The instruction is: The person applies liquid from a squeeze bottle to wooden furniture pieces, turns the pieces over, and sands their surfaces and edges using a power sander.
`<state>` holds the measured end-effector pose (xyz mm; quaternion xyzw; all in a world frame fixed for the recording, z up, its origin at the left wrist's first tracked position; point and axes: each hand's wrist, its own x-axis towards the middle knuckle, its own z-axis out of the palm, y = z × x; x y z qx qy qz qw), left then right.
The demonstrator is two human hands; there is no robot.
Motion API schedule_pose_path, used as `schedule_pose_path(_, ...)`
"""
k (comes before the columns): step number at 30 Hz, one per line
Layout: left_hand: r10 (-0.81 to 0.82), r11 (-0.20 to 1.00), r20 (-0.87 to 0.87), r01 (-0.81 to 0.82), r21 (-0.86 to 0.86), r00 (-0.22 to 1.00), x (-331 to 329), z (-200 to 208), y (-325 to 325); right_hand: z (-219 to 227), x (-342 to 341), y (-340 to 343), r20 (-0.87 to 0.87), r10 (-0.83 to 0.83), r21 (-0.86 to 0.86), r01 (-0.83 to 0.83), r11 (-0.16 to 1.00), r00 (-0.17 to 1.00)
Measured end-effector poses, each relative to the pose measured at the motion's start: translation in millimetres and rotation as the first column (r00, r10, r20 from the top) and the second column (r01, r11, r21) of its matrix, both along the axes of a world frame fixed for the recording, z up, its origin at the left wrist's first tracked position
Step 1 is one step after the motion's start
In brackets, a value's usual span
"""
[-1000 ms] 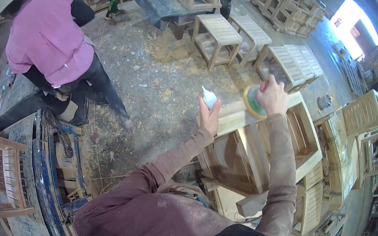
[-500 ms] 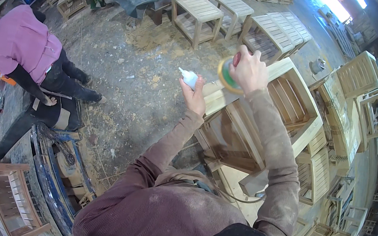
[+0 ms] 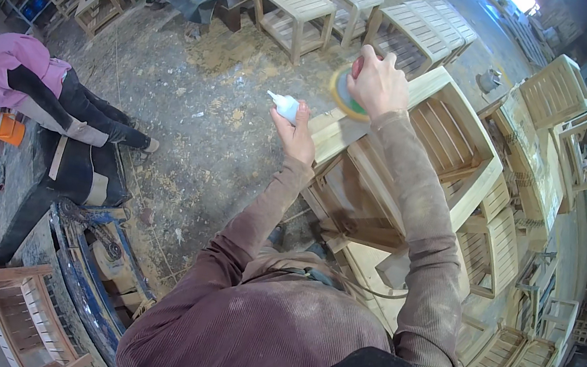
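My left hand (image 3: 298,139) is closed round a small white squeeze bottle (image 3: 286,107) with a pointed nozzle, held upright but tilted left beside the end of a light wooden frame (image 3: 330,135). My right hand (image 3: 382,89) grips a round sander (image 3: 342,91) by its red top. The sander's green and yellow disc shows, tilted, just above the frame's near left end. Whether the disc touches the wood I cannot tell. The slatted wooden furniture body stands on its side below my right forearm, which hides part of it.
A person in a pink top (image 3: 28,67) leans over a dark-covered bench at left, near an orange bucket (image 3: 7,128). Slatted wooden tables (image 3: 296,4) stand beyond. More slatted pieces (image 3: 557,93) are at right. A hose (image 3: 368,292) crosses at my waist.
My view has shifted slightly, and both hands sit a little higher and further left in it. The person at left has bent lower, and the orange bucket shows more.
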<state>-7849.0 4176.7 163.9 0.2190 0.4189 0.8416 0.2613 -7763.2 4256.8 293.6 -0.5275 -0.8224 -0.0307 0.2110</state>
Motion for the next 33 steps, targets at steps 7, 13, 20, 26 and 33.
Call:
schedule_pose_path(7,0.015,1.000,0.002,-0.015,0.004,1.000,-0.3,1.3,-3.6,-1.5,-3.3,-11.8,0.009,-0.013,-0.022,0.013,1.000,1.000)
schedule_pose_path(13,-0.010,0.999,-0.041,0.009,-0.031,0.999,-0.7,-6.6,4.3,-4.9,8.1,0.3,-0.006,-0.037,0.001,0.037,0.999,0.999)
schedule_pose_path(20,0.105,0.994,0.070,-0.102,-0.045,0.992,-29.4,-15.8,-8.8,0.2,-11.1,-44.6,0.005,0.055,-0.086,-0.054,0.995,0.998)
schedule_pose_path(26,0.127,0.991,0.018,-0.126,-0.046,0.992,-59.6,-9.5,-29.2,-17.6,13.0,10.6,0.037,-0.107,-0.017,0.108,0.994,0.994)
schedule_pose_path(33,0.111,0.992,-0.015,-0.112,-0.063,0.994,-63.7,16.1,-25.0,-3.7,3.7,-76.8,-0.014,0.057,-0.141,-0.058,0.988,0.998)
